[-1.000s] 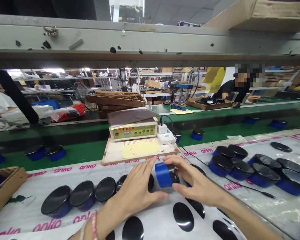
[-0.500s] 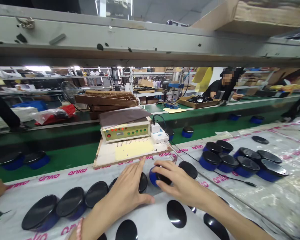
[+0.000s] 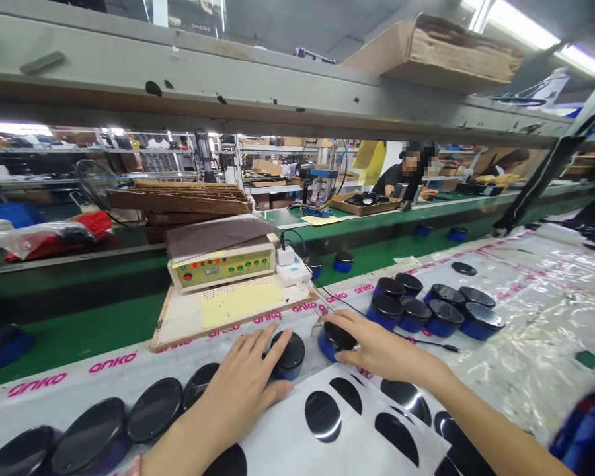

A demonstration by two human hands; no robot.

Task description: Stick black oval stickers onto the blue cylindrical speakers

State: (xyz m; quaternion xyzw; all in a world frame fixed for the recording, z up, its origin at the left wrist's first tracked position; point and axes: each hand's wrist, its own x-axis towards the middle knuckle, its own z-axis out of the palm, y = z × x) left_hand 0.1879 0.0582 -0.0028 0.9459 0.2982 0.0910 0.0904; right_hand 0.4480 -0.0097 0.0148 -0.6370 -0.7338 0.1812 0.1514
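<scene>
My right hand (image 3: 379, 347) lies over a blue cylindrical tub (image 3: 329, 348) with a glossy black top, its fingertips on that top. My left hand (image 3: 240, 383) cups a second blue tub with a black top (image 3: 288, 355), fingers at its far side and thumb at its near side. Both tubs stand on a white sheet printed with black ovals (image 3: 322, 416). Black discs (image 3: 153, 410) lie in a row to the lower left. My fingers hide part of each tub.
A tester box with red lights and green buttons (image 3: 221, 266) sits on a wooden board (image 3: 178, 324) just past my hands. Several more blue tubs (image 3: 426, 311) stand to the right. A green conveyor belt (image 3: 79, 324) runs behind, and a grey beam (image 3: 277, 99) crosses overhead.
The right hand no longer tilts the first tub and now rests on its top. The left hand has shifted onto the second tub. The view has swung left.
</scene>
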